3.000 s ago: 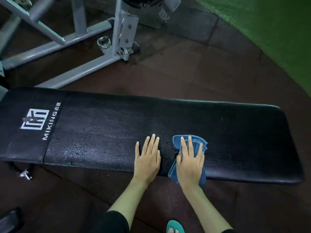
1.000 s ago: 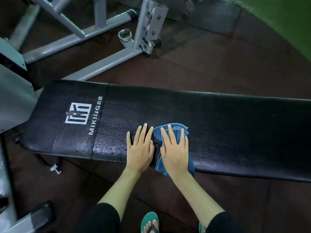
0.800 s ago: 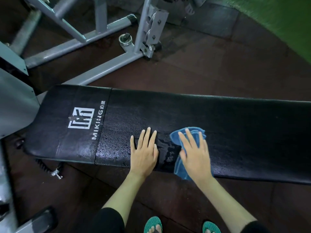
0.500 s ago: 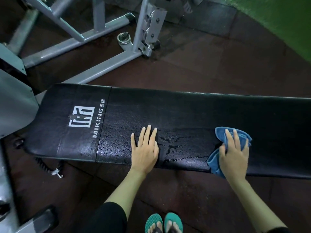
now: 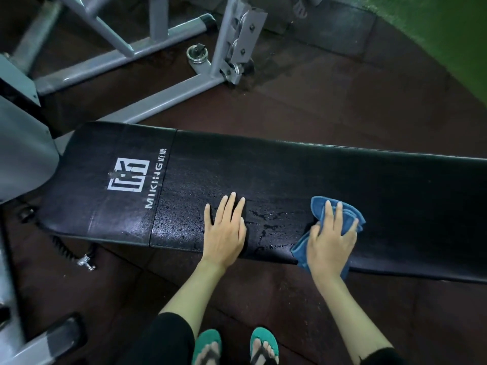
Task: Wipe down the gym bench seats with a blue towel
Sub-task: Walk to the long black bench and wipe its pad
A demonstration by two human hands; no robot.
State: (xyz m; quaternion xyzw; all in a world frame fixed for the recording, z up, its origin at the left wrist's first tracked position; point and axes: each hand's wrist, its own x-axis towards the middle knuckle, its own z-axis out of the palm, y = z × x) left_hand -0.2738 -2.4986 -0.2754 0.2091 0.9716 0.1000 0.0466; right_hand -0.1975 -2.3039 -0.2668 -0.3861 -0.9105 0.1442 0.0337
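A long black padded bench seat (image 5: pixel 303 177) with a white MIKING logo at its left end runs across the view. Wet streaks show on the pad between my hands. My left hand (image 5: pixel 225 230) lies flat on the pad near its front edge, fingers spread, holding nothing. To its right, my right hand (image 5: pixel 330 239) presses a crumpled blue towel (image 5: pixel 319 209) onto the pad. Part of the towel hangs over the front edge.
Grey metal machine frames (image 5: pixel 147 46) and an upright post (image 5: pixel 232 40) stand on the dark rubber floor behind the bench. A grey machine panel (image 5: pixel 23 143) sits at the left. Green turf (image 5: pixel 448 35) lies at the far right. My feet in teal flip-flops (image 5: pixel 234 346) are below.
My right hand slid the towel to the right along the pad, then came partway back left. It left wet streaks. My left hand stayed flat in place.
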